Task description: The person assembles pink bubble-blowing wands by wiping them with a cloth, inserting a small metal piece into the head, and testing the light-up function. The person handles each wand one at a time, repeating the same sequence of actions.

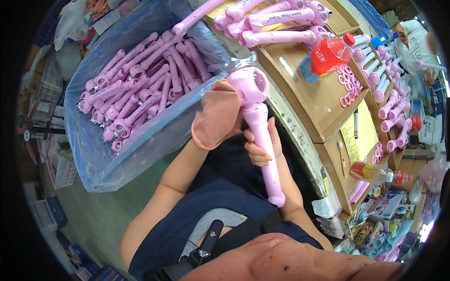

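Note:
My right hand (263,146) is wrapped round the handle of a pink plastic wand (261,122) with a round, hollow head. The wand stands upright in front of my body, head at the top. A salmon-coloured cloth (213,114) covers most of my left hand (236,128), which presses it against the side of the wand's head. Only part of the left fingers shows below the cloth. At left, a large bin lined with blue plastic (101,166) holds a heap of similar pink wands (140,84).
More pink wands (281,18) lie at the back of the cardboard-covered bench (300,110). On it stand a red-and-blue bottle (323,58), pink rings (349,84), a toothbrush (341,157) and a clear bottle (368,172). Another person (417,47) is at the far right.

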A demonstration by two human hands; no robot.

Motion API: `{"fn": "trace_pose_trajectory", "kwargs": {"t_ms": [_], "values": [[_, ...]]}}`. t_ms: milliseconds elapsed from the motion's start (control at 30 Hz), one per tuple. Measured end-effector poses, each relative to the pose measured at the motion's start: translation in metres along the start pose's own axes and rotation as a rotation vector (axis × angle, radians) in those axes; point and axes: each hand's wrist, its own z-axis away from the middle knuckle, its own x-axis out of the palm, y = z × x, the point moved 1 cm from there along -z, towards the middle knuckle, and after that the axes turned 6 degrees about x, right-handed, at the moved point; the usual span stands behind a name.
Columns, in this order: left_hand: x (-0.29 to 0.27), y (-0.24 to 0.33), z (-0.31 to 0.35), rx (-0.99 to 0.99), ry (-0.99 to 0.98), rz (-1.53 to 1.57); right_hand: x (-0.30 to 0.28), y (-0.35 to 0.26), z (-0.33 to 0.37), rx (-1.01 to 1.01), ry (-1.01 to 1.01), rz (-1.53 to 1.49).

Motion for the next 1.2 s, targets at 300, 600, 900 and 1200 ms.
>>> {"fn": "trace_pose_trajectory", "kwargs": {"t_ms": [300, 600, 900, 1200], "values": [[-0.004, -0.006, 0.004, 0.12, 0.013, -0.155, -0.01, 0.01, -0.001, 0.013, -0.11, -0.11], [0.022, -0.014, 0.013, 0.077, 0.227, 0.216, 0.013, 0.009, 0.002, -0.017, 0.069, 0.032], [0.003, -0.011, 0.014, -0.031, 0.194, 0.297, 0.079, 0.018, -0.002, -0.1, 1.314, 1.956], [-0.005, -0.006, 0.006, 0.104, 0.048, 0.032, 0.077, 0.023, -0.013, -0.064, 1.302, 2.177]]}}
